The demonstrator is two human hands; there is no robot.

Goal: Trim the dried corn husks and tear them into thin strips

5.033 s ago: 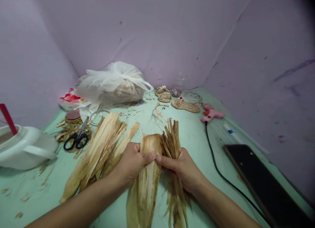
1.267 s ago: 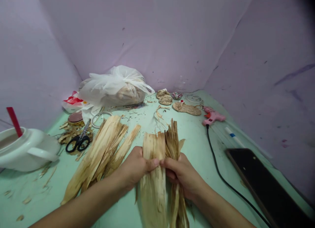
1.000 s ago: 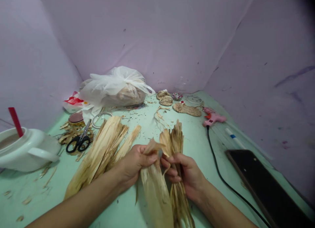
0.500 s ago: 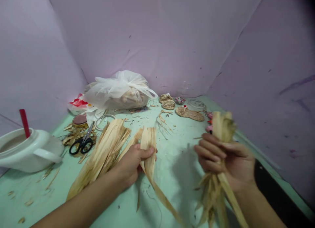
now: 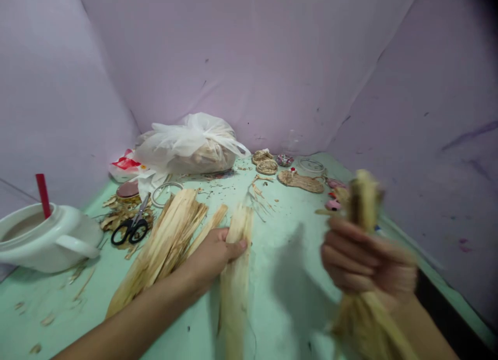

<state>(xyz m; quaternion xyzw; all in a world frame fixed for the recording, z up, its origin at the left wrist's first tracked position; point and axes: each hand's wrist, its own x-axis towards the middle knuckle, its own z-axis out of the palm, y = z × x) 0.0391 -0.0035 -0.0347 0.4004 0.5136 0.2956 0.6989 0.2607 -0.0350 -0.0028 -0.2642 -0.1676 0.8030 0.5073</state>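
On the pale green tabletop [image 5: 290, 209]: far left, a rounded white pot [image 5: 62, 235]; to its right, black-handled metal scissors [image 5: 134, 225] atop dry brown scraps [image 5: 111, 220]; behind these, a knotted white plastic bag [image 5: 187, 147]; right of that, a flat tan sole-shaped fibre piece [image 5: 300, 182].

No readable text, label, brand, number or sign anywhere in view.

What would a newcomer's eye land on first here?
Probably the right hand, blurred and gripping a bundle of dry husks at the right. Next, the puffy white plastic bag at the back left, then the red stick poking out of the white pot at far left.
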